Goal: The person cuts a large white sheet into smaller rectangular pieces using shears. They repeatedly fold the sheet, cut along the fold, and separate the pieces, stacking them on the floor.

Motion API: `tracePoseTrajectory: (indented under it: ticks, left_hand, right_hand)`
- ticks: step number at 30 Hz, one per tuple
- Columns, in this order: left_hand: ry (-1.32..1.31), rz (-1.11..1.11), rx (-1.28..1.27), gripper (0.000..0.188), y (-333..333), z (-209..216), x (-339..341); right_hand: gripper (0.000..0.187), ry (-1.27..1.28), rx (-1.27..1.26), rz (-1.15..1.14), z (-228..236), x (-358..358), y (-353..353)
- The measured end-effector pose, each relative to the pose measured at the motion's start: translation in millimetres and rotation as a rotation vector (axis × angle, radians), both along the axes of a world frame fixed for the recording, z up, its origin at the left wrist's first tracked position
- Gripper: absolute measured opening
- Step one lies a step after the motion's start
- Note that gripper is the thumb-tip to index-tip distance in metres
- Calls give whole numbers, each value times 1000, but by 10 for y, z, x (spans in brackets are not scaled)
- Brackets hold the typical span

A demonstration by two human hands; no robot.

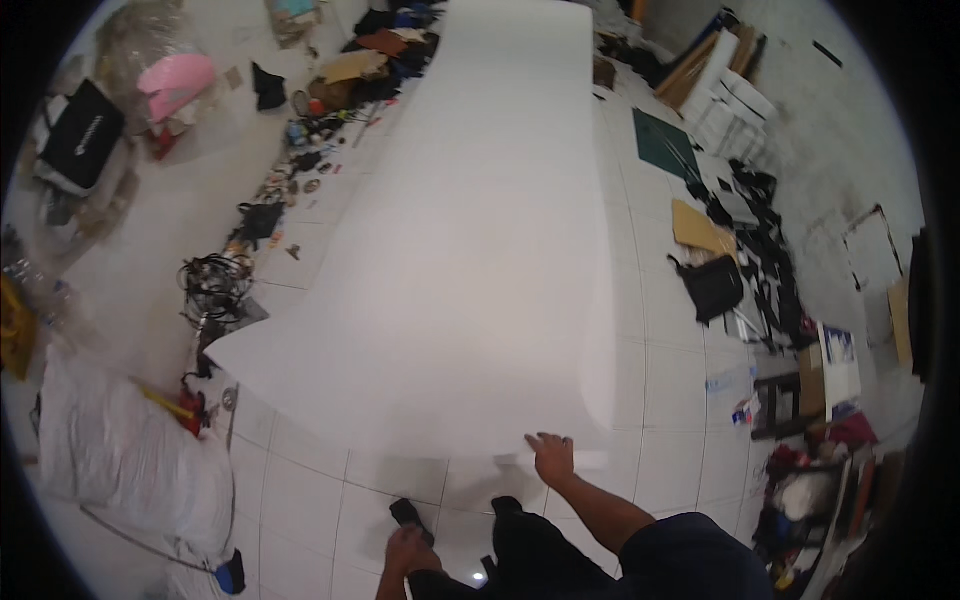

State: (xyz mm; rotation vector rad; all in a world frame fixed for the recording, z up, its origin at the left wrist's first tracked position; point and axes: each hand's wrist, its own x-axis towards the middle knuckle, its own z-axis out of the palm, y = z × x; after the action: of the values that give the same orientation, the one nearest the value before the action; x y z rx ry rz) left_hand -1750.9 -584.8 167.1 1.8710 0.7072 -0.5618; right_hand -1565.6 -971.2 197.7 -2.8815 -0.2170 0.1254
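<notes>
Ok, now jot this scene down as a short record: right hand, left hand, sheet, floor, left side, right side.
Right hand: at the near edge of the white sheet; grip unclear
Left hand: low near the person's legs, off the sheet; grip unclear
Sheet: long, stretching away from the person; left corner juts out
Floor: pale tiles
Left side: tangled black cables, large white bundle
Right side: flat green piece, black bag-like item

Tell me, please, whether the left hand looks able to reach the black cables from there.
Probably not: the left hand is low and close in, and the black cables lie past the left corner of the white sheet.
</notes>
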Motion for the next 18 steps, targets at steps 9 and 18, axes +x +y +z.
tracePoseTrajectory:
  ticks: [9, 18]
  left_hand:
    - [55, 497, -714, 87, -201, -1729, 2186]
    - [-519, 535, -1067, 54, -559, -2634, 2416]
  right_hand:
    - [32, -199, 41, 100, -1129, 190, -190]
    - [33, -459, 1, 19, -1536, -74, -256]
